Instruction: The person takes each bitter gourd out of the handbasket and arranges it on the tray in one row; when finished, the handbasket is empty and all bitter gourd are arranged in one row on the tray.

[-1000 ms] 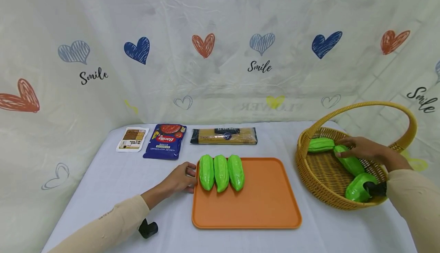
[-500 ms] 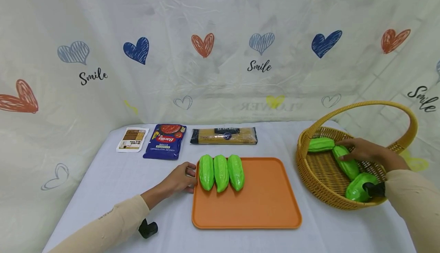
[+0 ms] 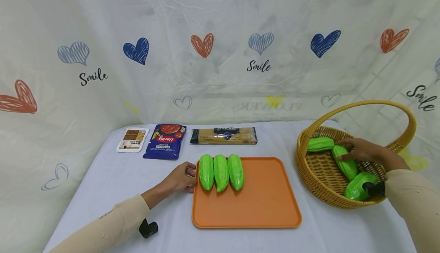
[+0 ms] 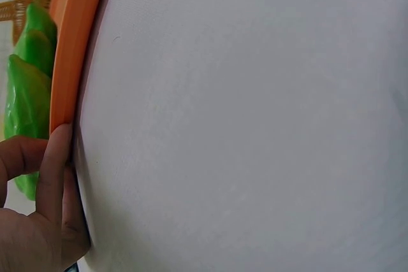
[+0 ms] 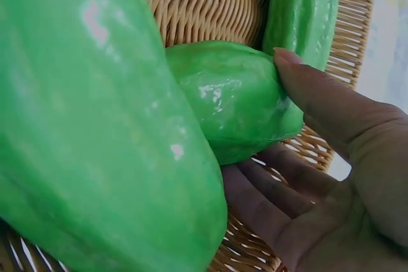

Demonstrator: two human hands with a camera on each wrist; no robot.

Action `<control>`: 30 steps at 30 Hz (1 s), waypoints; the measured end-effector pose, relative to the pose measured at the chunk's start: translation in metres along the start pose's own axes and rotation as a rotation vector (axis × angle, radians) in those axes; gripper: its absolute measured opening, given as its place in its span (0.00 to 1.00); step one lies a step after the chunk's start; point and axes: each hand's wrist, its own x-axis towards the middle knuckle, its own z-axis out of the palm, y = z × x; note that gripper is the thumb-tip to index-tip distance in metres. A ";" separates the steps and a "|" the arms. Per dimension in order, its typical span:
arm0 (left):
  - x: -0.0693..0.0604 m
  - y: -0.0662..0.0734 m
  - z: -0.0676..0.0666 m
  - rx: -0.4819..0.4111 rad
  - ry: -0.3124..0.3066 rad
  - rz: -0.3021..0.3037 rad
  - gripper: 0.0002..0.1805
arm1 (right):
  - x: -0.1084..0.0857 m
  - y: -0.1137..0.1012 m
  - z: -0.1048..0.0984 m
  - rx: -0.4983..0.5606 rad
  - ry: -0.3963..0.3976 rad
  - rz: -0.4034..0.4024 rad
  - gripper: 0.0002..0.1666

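By the worktop's (image 3: 103, 192) right edge stands a wicker basket (image 3: 314, 186) with an arched handle, and inside it the right hand (image 3: 369, 152) has its grip pinching the middle green vegetable (image 3: 347, 168) — thumb on one side, fingers on the other. That piece sits low in the basket, between the far green vegetable (image 3: 320, 144) by the far rim and the near green vegetable (image 3: 355, 189) at the near rim, partly covered by a black wrist piece (image 3: 375, 189).

The left hand (image 3: 178, 178) touches the left edge of an orange tray (image 3: 247, 211) with thumb and bent fingers; whether this grip pinches the rim or just rests there, I cannot tell. Three green vegetables (image 3: 221, 174) lie side by side in the tray's far left corner.

Along the worktop's far edge, beyond the tray, lies a spaghetti packet (image 3: 223, 136), with a blue pouch (image 3: 165, 141) to its left — and a small white-and-brown packet (image 3: 133, 139) near the far left corner
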 end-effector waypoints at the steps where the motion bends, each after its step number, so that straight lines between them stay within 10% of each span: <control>1: 0.000 0.000 0.000 0.001 0.000 -0.001 0.31 | 0.000 0.000 0.000 -0.004 0.004 -0.001 0.47; 30: 0.000 0.001 -0.002 0.007 -0.011 -0.001 0.31 | -0.013 -0.026 -0.009 0.049 0.094 -0.011 0.49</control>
